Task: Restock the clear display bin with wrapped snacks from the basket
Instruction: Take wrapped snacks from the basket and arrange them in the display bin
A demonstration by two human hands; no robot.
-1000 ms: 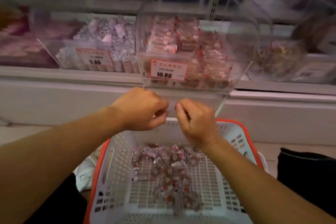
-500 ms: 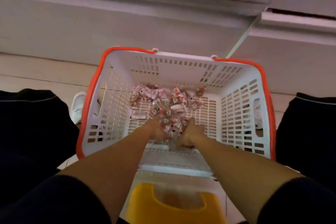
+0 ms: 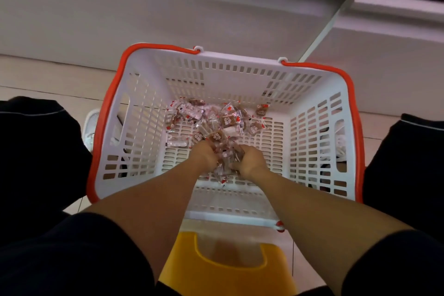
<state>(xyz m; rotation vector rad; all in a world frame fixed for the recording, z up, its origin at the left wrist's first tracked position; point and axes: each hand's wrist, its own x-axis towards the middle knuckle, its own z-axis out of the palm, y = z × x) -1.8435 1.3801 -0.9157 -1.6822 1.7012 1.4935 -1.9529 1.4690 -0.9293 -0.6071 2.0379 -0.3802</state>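
A white slotted basket [image 3: 312, 142] with an orange rim sits on the floor between my knees. Several small wrapped snacks [image 3: 225, 120], clear wrappers with red ends and brown contents, lie in a heap on its bottom. Both hands are down inside the basket at the near side of the heap. My left hand [image 3: 206, 155] and my right hand [image 3: 249, 161] are cupped toward each other, fingers closed around a bunch of the wrapped snacks held between them. The clear display bin shows only as a sliver at the top right edge.
A grey-white shelf base [image 3: 168, 12] runs across the top. A yellow stool [image 3: 228, 269] is under me at the bottom centre. My dark-trousered knees flank the basket left [image 3: 36, 151] and right [image 3: 408, 163]. A white shoe [image 3: 90, 130] shows left of the basket.
A second ago both hands were up at the front of the clear bin; the view has since tipped down and the hands have gone into the basket, closing on snacks.
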